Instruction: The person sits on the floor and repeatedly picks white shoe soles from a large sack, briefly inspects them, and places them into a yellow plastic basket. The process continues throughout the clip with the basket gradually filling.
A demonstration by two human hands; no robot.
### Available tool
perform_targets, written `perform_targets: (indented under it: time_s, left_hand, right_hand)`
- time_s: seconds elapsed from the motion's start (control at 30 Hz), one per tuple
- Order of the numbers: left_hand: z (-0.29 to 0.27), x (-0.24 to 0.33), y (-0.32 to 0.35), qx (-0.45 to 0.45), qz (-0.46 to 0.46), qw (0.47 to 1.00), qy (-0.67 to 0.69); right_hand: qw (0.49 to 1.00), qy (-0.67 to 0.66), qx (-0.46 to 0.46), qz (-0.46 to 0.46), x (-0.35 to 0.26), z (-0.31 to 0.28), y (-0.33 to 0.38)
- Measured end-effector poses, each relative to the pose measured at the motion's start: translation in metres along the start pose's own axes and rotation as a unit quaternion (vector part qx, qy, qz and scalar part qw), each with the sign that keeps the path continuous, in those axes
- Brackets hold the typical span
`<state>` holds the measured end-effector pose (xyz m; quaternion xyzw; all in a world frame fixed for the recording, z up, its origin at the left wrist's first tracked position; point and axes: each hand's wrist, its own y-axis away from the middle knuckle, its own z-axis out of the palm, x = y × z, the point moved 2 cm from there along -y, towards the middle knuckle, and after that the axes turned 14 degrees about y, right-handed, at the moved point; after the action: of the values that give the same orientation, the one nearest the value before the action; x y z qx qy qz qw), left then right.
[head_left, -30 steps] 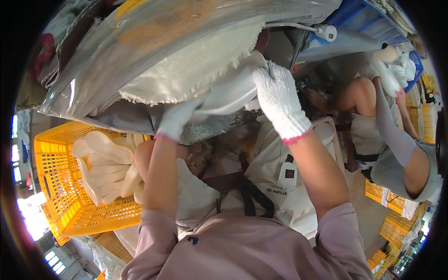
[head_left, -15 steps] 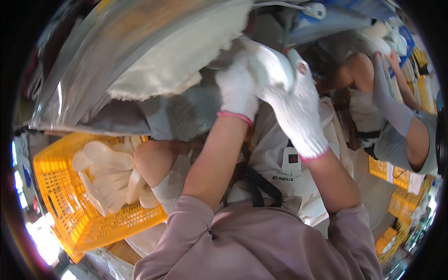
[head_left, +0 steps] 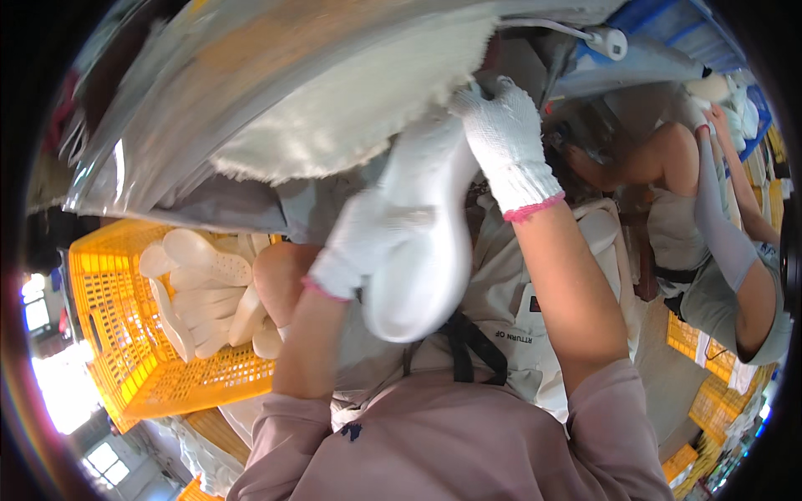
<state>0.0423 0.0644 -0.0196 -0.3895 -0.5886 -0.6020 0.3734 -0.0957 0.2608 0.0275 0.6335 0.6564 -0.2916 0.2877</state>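
A white shoe sole (head_left: pixel 422 280) is held lengthwise in front of me, its rounded near end over my lap and its far end close to a fuzzy white buffing wheel (head_left: pixel 359 125). My left hand (head_left: pixel 359 242), in a white knit glove with a pink cuff, is closed on the sole's left side and slightly blurred. At the far end, my gloved right hand (head_left: pixel 505 138) grips the sole with fingers curled. Whether the sole touches the wheel cannot be made out.
A yellow plastic basket (head_left: pixel 109 334) with several off-white soles (head_left: pixel 205 292) stands at my left. Clear plastic sheeting (head_left: pixel 167 134) hangs around the wheel. At right sits a co-worker (head_left: pixel 710 225) with gloved hands, near more yellow baskets (head_left: pixel 718 401). A white cable end (head_left: pixel 614 43) lies at the top.
The sole has swung toward me and now shows its length. My left hand moved nearer and left; my right hand moved farther off, to the sole's far end. The view shifted slightly.
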Motion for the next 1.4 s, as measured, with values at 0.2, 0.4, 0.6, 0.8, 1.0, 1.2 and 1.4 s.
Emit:
perform_targets:
  time_s: [0.2, 0.4, 0.6, 0.8, 1.0, 1.2, 1.4]
  left_hand:
    - [0.054, 0.012, -0.073, 0.031, 0.136, 0.965, 0.22]
    - [0.041, -0.002, -0.036, -0.179, 0.027, 0.737, 0.651]
    - [0.007, 0.009, -0.046, -0.025, 0.032, 0.589, 0.807]
    - [0.009, -0.008, -0.064, 0.05, -0.055, 0.737, 0.671]
    - [0.006, -0.033, -0.065, 0.146, 0.222, 0.897, 0.352]
    - [0.018, -0.028, -0.053, 0.167, 0.434, 0.885, -0.001]
    - [0.016, -0.022, -0.058, -0.019, -0.17, 0.773, 0.61]
  right_hand:
    - [0.875, 0.365, -0.067, -0.31, -0.052, -0.06, 0.105]
    - [0.785, 0.358, -0.056, -0.503, -0.019, -0.049, 0.126]
    - [0.858, 0.323, -0.03, -0.399, -0.066, 0.017, 0.137]
    - [0.856, 0.355, -0.05, -0.374, -0.081, 0.019, 0.125]
    - [0.917, 0.246, 0.011, -0.314, -0.06, 0.046, 0.11]
    - [0.924, 0.179, 0.077, -0.329, -0.071, 0.053, 0.101]
    - [0.914, 0.203, -0.329, -0.123, -0.097, 0.012, 0.117]
